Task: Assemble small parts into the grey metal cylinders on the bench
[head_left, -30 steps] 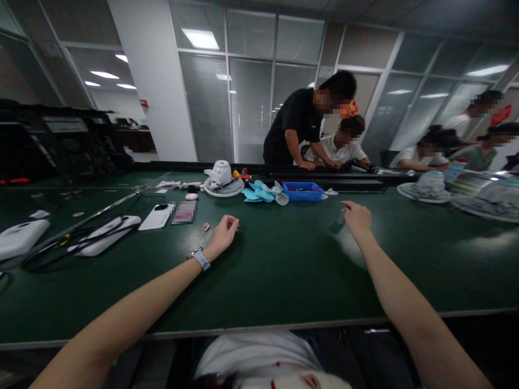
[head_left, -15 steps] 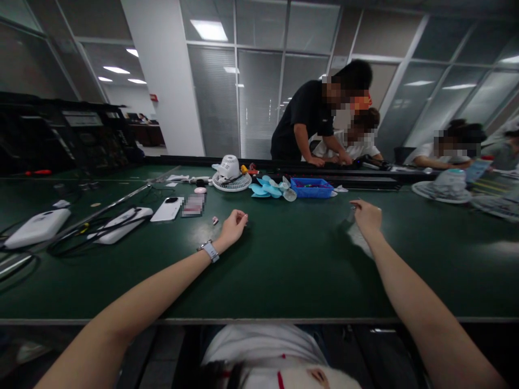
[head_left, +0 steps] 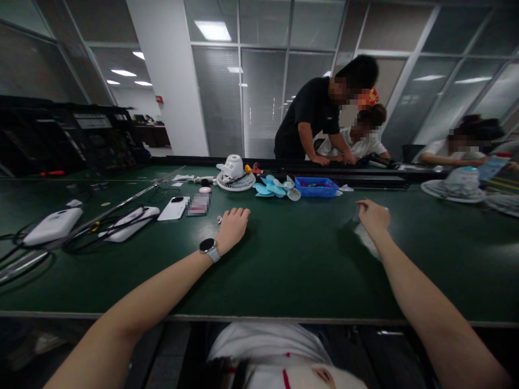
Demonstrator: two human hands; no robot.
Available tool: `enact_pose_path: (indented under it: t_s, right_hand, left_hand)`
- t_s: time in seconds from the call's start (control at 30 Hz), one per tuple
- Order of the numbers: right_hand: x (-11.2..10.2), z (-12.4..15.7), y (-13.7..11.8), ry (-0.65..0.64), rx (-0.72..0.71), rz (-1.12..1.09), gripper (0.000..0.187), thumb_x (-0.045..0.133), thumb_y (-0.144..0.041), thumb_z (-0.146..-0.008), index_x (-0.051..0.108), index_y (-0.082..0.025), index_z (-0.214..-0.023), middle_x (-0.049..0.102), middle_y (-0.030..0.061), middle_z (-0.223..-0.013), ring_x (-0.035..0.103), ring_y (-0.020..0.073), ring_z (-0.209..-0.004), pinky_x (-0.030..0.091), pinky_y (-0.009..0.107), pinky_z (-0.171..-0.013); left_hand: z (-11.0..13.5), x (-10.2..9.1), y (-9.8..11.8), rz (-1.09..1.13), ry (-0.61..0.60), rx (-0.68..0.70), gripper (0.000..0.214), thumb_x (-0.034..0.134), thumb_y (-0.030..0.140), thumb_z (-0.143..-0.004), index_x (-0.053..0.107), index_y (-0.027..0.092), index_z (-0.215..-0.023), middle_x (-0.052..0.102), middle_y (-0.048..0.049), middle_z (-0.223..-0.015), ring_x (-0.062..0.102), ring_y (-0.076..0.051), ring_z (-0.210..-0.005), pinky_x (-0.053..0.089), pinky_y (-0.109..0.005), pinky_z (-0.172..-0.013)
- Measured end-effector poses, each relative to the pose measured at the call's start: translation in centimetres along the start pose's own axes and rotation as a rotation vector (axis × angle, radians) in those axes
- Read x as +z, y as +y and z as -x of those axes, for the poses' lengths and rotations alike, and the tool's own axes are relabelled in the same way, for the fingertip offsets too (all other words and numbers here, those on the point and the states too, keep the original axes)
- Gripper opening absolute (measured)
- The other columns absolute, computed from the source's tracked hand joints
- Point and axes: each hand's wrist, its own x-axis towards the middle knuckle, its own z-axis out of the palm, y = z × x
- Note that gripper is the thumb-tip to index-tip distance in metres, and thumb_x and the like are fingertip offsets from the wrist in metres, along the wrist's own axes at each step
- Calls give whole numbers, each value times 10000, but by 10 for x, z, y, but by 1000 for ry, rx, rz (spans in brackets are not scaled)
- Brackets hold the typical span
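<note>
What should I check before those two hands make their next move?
1. Bare left hand holds nothing: cannot tell; its underside is hidden.
2. Bare right hand holds nothing: cannot tell; too unclear at its pinch.
3. Rectangular blue plastic tray upright: ok.
4. Light-blue, petal-shaped blades outside the tray: ok, just left of it.
5. Small pinkish-white piece untouched by left hand: cannot tell; they're very close.

Two bare arms (head_left: pixel 162 289), extended forward, well apart.
Left hand (head_left: pixel 234 228): back uppermost, fingers loosely bent; right hand (head_left: pixel 375 217): back uppermost, fingers curled inward, index finger pointing left.
</note>
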Motion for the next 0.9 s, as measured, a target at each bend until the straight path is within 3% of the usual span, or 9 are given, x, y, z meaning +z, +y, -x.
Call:
enact_pose_path:
  t_s: [0.1, 0.2, 0.37, 0.73, 0.83, 0.9]
  right_hand:
    - [0, 2, 1, 7, -16, 1, 350, 485, -299, -926, 738, -192, -1143, 728, 146, -974, 652, 253, -833, 461, 349, -747]
    - [1, 4, 1, 0, -29, -12, 351, 500, -315, -916, 743, -180, -1129, 728, 143, -945, 654, 252, -826, 465, 346, -735]
    - [0, 6, -1, -31, 13, -16, 333, 511, -313, -908, 740, -212, -1128, 735, 127, -958, 661, 268, -835, 473, 358, -712]
    - [2, 9, 0, -20, 41, -77, 356, 501, -323, -908, 715, -238, -1179, 731, 122, -1005, 673, 279, -879, 495, 380, -767]
    - [9, 8, 4, 30, 62, -141, 420, 534, -379, -899, 649, -230, -1274, 719, 130, -1072, 670, 298, -949, 500, 399, -807]
    - [16, 8, 8, 52, 86, -195, 529, 587, -423, -868, 579, -193, -1344, 693, 153, -1155, 658, 307, -1010, 502, 406, -840]
  left_hand:
    - [3, -19, -1, -369, 7, -83, 313, 396, 39, -899, 635, 110, -1089, 651, -198, -1119, 566, -329, -1114, 415, -457, -920]
    - [2, -27, -10, -488, -112, -180, 339, 381, 9, -881, 693, 71, -1001, 674, -223, -1062, 600, -340, -1066, 433, -441, -879]
    - [-3, -22, -26, -460, -276, -202, 388, 366, 2, -890, 738, 68, -976, 714, -228, -973, 678, -314, -1007, 497, -390, -844]
    - [-1, -11, -33, -450, -288, -251, 409, 356, -32, -877, 739, 45, -1000, 719, -239, -993, 710, -296, -993, 576, -341, -814]
    - [-5, -18, -31, -419, -266, -324, 382, 396, -19, -869, 750, 68, -985, 730, -230, -969, 711, -309, -994, 575, -351, -803]
    - [-9, -37, -30, -350, -208, -348, 329, 445, 27, -878, 753, 79, -982, 735, -223, -988, 707, -313, -1003, 566, -358, -817]
